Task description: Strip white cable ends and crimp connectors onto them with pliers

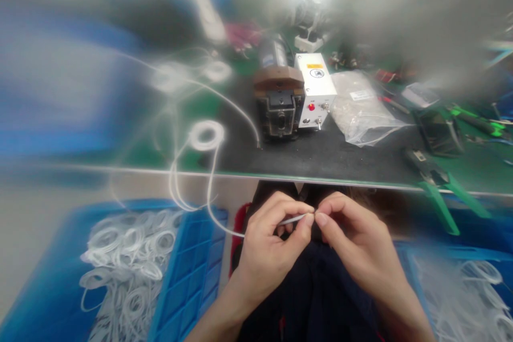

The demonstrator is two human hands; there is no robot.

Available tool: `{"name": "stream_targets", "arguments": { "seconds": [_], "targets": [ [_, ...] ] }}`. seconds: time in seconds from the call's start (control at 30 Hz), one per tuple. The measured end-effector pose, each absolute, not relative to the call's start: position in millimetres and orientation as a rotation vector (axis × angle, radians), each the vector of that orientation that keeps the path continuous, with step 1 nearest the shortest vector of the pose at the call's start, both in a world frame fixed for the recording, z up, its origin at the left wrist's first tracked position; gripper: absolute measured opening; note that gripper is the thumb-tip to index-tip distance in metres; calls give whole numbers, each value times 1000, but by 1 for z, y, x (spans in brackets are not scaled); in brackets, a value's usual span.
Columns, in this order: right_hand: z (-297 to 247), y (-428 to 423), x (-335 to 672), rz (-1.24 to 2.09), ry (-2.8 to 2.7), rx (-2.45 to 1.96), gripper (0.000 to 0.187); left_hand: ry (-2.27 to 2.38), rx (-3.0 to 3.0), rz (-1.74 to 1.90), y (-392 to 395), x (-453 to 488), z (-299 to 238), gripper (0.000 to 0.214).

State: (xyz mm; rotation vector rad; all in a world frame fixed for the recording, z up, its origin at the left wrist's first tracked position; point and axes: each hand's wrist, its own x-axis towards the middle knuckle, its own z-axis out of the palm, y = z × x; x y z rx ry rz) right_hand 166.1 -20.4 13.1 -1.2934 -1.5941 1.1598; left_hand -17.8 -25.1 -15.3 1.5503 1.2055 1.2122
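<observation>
A white cable (pixel 216 214) runs down from a small coil (pixel 206 135) at the table's front edge and into my left hand (pixel 276 240). My left thumb and fingers pinch the cable close to its end, in front of my lap. My right hand (pixel 352 240) is closed at the fingertips around the tip of that same cable, so the two hands nearly touch. The very end is hidden between the fingertips. Beyond my hands stands a bench machine with a clear front cover (pixel 280 117) and a white control box (pixel 315 88) with a red button.
Green-handled pliers (pixel 435 176) overhang the table edge at right. Behind them lies a clear plastic bag (pixel 360 109) of small parts. Blue crates (pixel 188 272) stand low on both sides, holding coiled white cables (pixel 132 256). More loose cable (pixel 232 101) lies on the black mat.
</observation>
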Motion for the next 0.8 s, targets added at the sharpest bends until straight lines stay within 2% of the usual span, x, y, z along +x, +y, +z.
{"name": "stream_targets", "arguments": {
  "seconds": [0.23, 0.5, 0.7, 0.8],
  "targets": [
    [10, -21, 166, 1194, -1569, -1294, 16, 1231, 1473, 1153, -30, -17, -11, 8],
    [13, -20, 167, 1086, -1617, -1322, 5, 1198, 1299, 1163, -26, -17, -16, 8],
    [14, -17, 168, 1056, -1642, -1375, 14, 1172, 1279, 1135, -27, -18, -14, 11],
    [12, -14, 167, 1147, -1569, -1385, 18, 1150, 1276, 1117, -26, -19, -13, 12]
  ]
}}
